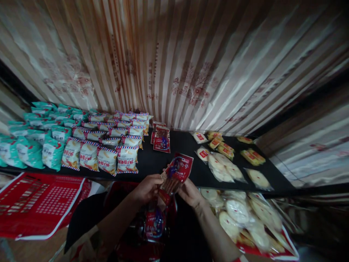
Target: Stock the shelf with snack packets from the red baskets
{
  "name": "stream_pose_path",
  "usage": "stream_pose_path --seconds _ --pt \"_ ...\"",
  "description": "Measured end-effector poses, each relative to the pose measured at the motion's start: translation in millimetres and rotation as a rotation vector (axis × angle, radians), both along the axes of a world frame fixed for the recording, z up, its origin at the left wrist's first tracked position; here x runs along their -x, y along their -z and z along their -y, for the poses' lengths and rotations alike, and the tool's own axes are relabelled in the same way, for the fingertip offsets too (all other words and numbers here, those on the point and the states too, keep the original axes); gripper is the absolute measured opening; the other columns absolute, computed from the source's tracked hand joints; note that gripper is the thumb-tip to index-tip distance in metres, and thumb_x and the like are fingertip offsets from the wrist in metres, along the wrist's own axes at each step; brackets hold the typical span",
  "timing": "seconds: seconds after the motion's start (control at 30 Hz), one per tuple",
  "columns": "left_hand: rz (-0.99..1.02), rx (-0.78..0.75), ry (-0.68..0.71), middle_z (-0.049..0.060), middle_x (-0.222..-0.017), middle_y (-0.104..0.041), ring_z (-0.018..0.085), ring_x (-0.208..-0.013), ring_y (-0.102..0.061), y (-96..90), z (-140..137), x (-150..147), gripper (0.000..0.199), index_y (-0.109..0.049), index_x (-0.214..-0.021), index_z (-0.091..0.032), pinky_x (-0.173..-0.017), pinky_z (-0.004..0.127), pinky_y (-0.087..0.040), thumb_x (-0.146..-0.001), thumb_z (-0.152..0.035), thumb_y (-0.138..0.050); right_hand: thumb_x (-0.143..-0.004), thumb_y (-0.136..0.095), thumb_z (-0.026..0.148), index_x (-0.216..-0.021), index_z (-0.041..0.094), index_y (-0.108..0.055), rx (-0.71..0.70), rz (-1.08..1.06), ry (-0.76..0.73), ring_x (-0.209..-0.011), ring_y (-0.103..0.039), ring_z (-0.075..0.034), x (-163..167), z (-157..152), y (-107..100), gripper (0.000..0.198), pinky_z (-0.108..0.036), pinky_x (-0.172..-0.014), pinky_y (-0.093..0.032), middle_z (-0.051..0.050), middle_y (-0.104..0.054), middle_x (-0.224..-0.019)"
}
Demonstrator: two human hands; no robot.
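Note:
Between both hands, over the table's front edge, is a red snack packet (180,169) with a purple print and a window showing brown strips. My left hand (149,186) pinches its left side. My right hand (190,193) grips the lower right side, with its fingers partly hidden behind the packet. Similar red packets (161,141) lie in a small overlapping pile at the back of the black table (182,142). Below my hands, more such packets (155,226) sit in a dark red container at my lap, mostly in shadow.
Rows of white chip bags (107,159) and teal bags (53,153) stand on the left. Bagged round flatbreads (222,165) and yellow packs (253,156) lie on the right. Red baskets (58,196) flank me below the table. A striped curtain (174,65) hangs behind.

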State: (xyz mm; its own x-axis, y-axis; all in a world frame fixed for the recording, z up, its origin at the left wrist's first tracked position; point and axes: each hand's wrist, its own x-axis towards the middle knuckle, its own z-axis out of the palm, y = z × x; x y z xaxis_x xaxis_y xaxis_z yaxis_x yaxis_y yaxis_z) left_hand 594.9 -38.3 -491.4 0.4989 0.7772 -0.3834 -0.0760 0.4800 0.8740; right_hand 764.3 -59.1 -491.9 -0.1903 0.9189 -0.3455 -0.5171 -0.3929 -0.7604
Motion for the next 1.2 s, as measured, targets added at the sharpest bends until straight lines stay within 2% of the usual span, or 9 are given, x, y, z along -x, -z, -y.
stream_pose_path --seconds 0.1,0.2,0.3,0.43,0.53,0.63,0.83,1.03,1.2 --pt "0.162 0.208 0.008 0.001 -0.068 -0.060 0.012 -0.060 -0.057 5.1 -5 -13 0.025 -0.061 -0.079 -0.015 -0.059 0.024 -0.043 -0.063 -0.034 -0.065 -0.071 -0.069 0.047 -0.112 0.023 -0.059 -0.040 0.062 -0.038 -0.103 -0.061 -0.024 4 -7 -5 0.049 -0.036 -0.083 -0.048 -0.009 -0.065 -0.114" --pt "0.278 0.357 -0.044 -0.001 -0.064 -0.059 0.010 -0.056 -0.055 7.9 -11 -25 0.021 -0.062 -0.078 -0.014 -0.057 0.022 -0.042 -0.061 -0.026 -0.066 -0.065 -0.071 0.054 -0.105 0.022 -0.060 -0.039 0.151 -0.001 -0.090 -0.064 -0.023 0 -21 -5 0.052 -0.033 -0.072 -0.049 -0.009 -0.069 -0.099" --pt "0.310 0.335 -0.156 0.001 -0.068 -0.064 0.012 -0.063 -0.060 6.3 -21 -32 0.018 -0.062 -0.078 -0.014 -0.061 0.022 -0.044 -0.065 -0.027 -0.066 -0.061 -0.073 0.055 -0.089 0.023 -0.060 -0.033 0.211 0.098 -0.067 -0.062 -0.017 -4 -42 -4 0.044 -0.027 -0.060 -0.048 -0.002 -0.067 -0.076" --pt "0.319 0.324 -0.257 0.007 -0.085 -0.069 0.021 -0.082 -0.065 -1.9 -40 -33 0.034 -0.062 -0.093 -0.014 -0.071 0.031 -0.049 -0.079 -0.044 -0.052 -0.056 -0.078 0.048 -0.076 0.022 -0.056 -0.029 0.213 0.220 -0.057 -0.058 -0.012 -4 -77 -3 0.040 -0.026 -0.058 -0.048 0.002 -0.064 -0.067" --pt "0.227 0.221 -0.317 0.010 -0.097 -0.068 0.022 -0.089 -0.065 -5.3 -54 -31 0.042 -0.058 -0.102 -0.015 -0.076 0.034 -0.050 -0.082 -0.049 -0.045 -0.050 -0.082 0.046 -0.070 0.022 -0.051 -0.007 0.225 0.337 -0.054 -0.058 -0.013 -3 -105 4 0.044 -0.027 -0.056 -0.049 0.003 -0.062 -0.063" --pt "0.092 0.048 -0.402 0.009 -0.102 -0.067 0.019 -0.090 -0.064 0.6 -69 -33 0.034 -0.056 -0.104 -0.015 -0.079 0.030 -0.050 -0.077 -0.037 -0.055 -0.049 -0.081 0.047 -0.073 0.023 -0.049 -0.003 0.316 0.405 -0.052 -0.058 -0.014 -3 -132 13 0.047 -0.028 -0.052 -0.048 0.004 -0.061 -0.061" --pt "-0.090 -0.088 -0.628 0.009 -0.096 -0.066 0.015 -0.084 -0.064 26.2 -105 -42 0.041 -0.051 -0.112 -0.013 -0.077 0.026 -0.050 -0.072 -0.010 -0.057 -0.071 -0.058 0.055 -0.091 0.022 -0.056 -0.110 0.769 0.328 -0.064 -0.063 -0.018 -4 -173 29 0.039 -0.028 -0.054 -0.047 -0.001 -0.065 -0.069" --pt "-0.421 -0.300 -0.620 0.006 -0.100 -0.065 0.016 -0.093 -0.062 42.6 -126 -41 0.046 -0.051 -0.117 -0.019 -0.085 0.031 -0.049 -0.074 -0.004 -0.048 -0.079 -0.050 0.047 -0.096 0.020 -0.060 -0.121 1.289 0.300 -0.079 -0.064 -0.021 -1 -183 29 0.033 -0.030 -0.066 -0.045 -0.007 -0.068 -0.085" --pt "-0.702 -0.488 -0.580 0.009 -0.104 -0.061 0.020 -0.102 -0.058 48.6 -122 -39 0.040 -0.059 -0.110 -0.017 -0.094 0.034 -0.043 -0.074 -0.005 -0.045 -0.082 -0.048 0.045 -0.107 0.021 -0.059 -0.096 1.415 0.268 -0.086 -0.064 -0.022 9 -180 26 0.036 -0.030 -0.070 -0.044 -0.008 -0.068 -0.094"
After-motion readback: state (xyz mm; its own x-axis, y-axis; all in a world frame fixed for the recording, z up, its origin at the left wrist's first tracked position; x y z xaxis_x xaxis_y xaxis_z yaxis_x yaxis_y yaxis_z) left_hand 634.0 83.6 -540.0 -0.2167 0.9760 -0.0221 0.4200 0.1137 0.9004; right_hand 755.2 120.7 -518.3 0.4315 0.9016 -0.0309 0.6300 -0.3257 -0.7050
